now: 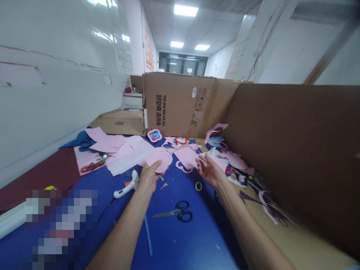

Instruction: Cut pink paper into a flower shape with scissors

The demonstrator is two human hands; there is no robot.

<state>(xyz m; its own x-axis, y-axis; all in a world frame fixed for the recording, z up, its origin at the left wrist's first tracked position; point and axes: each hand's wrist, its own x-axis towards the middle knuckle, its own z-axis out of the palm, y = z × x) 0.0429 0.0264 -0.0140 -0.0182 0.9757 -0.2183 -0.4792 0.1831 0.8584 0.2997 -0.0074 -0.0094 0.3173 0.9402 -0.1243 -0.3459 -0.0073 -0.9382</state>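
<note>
My left hand [150,175] pinches a rounded piece of pink paper [159,159], thumb on top and fingers beneath. Palm upward, my right hand [209,169] has its fingers apart and holds nothing I can see. Its fingertips are by the right edge of a pink paper square [186,157]; whether they touch it I cannot tell. Below that square lies a scalloped pink paper ring [184,167]. Black-handled scissors [176,212] rest on the blue table [168,243] between my forearms. A white glue gun [127,186] lies to the left of my left wrist.
Pink sheets [132,150] are spread at the back left. Paper scraps [236,161] pile up along the right. A tall cardboard wall [174,108] closes the back, and another cardboard panel [298,150] bounds the right. A small yellow-green ring [198,186] lies near my right hand.
</note>
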